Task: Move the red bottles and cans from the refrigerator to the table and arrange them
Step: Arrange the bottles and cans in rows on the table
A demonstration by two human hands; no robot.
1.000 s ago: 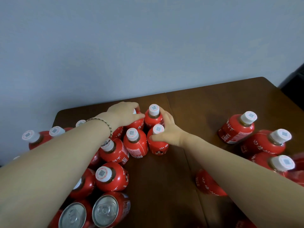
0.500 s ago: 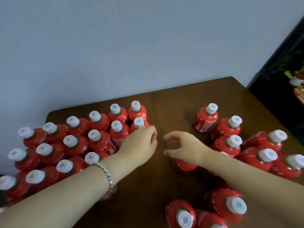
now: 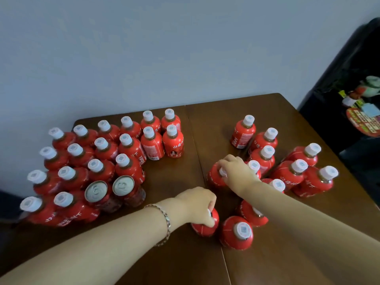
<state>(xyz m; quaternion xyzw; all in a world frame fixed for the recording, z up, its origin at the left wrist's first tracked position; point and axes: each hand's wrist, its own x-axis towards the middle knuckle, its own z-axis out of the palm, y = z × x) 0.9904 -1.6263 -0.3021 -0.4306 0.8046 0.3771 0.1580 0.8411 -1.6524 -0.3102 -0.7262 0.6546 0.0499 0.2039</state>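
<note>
Both hands were down on the table (image 3: 176, 173) at once, and this was the arranging step, not the fetching. The left hand (image 3: 196, 204) had its fingers curled over the top of the near bottle (image 3: 205, 228), cap hidden under the palm, and the bottle stood upright on the wood. The right hand (image 3: 236, 173) was cupped the same way round the neck of the far bottle (image 3: 213, 178), which stood at the inner edge of the loose cluster (image 3: 292, 173) on the right. Across the bare strip sat the packed block (image 3: 102, 149), rows tight, with two cans (image 3: 96, 191) at its front (silver lids among all those white caps).

By my reading, both bottles were bound for that block. The next move called for a straight lift clear of the neighbours just beside each one, then a carry to the left and a gentle set-down against the open edge of the rows. A nudge there could topple a neighbour.
</note>
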